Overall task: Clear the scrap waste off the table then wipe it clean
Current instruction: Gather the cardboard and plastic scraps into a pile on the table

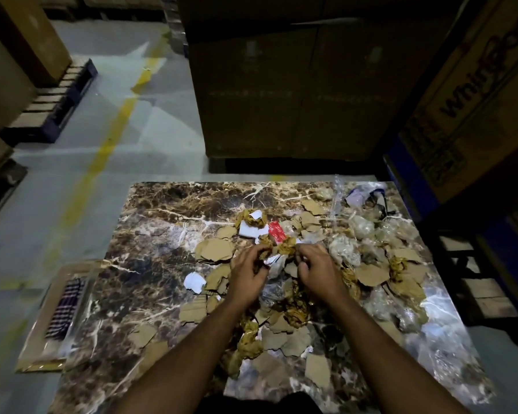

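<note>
A brown marble-patterned table is strewn with scrap: torn cardboard pieces, crumpled yellow-brown wrappers, white paper bits, a red scrap and clear plastic wads. My left hand and my right hand meet over the middle of the pile. Both have curled fingers gathering a clump of crumpled wrapper and paper scraps between them. A checked cloth lies on a flat cardboard sheet on the floor left of the table.
Tall cardboard cartons stand right behind the table, and a printed carton leans at the right. Pallets sit at the far left. A yellow line runs along the grey floor.
</note>
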{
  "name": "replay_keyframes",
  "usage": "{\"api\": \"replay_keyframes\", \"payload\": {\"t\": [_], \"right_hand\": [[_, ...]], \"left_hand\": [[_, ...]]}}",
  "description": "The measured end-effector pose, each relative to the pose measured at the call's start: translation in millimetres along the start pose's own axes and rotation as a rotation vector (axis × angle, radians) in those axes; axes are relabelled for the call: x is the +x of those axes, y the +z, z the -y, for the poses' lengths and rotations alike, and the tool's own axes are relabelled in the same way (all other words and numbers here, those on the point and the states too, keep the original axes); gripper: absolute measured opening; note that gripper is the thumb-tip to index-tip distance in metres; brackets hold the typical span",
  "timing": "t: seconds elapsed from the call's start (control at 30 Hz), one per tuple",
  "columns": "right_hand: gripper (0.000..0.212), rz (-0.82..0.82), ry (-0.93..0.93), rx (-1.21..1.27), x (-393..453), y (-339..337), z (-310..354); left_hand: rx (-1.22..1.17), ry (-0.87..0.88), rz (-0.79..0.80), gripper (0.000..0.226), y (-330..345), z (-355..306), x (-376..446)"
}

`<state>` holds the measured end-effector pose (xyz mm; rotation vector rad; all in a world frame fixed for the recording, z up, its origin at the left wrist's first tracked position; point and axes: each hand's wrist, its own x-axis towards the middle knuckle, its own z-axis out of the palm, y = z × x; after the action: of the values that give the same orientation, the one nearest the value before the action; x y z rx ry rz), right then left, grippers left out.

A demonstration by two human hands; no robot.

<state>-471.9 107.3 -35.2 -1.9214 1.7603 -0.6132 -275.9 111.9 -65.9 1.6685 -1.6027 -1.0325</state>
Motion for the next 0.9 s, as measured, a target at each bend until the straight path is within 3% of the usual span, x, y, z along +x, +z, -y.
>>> {"api": "replay_keyframes", "payload": {"t": [0.13, 0.23, 0.37, 0.53, 0.63, 0.9], "right_hand": [[0.045, 0.040, 0.022, 0.139, 6, -12, 1], [0.065, 0.105, -0.067, 0.039, 9, -14, -1], [0.059, 0.225, -0.074, -0.123, 9, 1, -8], [0.051, 0.241, -0.102, -0.166, 9, 8, -10], [0.044, 0.156, -0.089, -0.108, 12, 2, -7], [0.035, 0.004, -0.095, 0.002, 3, -14, -4]], "left_hand": [[0.023, 0.009, -0.003, 0.045, -10, -2, 5], [-0.035, 0.062, -0.004, 0.038, -12, -4, 6], [-0.074, 0.028, 0.037, 0.048, -16, -8, 4], [-0.083, 0.051, 0.110, 0.031, -16, 3, 9], [-0.175, -0.024, 0.082, 0.041, -18, 12, 16], [-0.156, 0.041, 0.093, 0.046, -31, 21, 19]]}}
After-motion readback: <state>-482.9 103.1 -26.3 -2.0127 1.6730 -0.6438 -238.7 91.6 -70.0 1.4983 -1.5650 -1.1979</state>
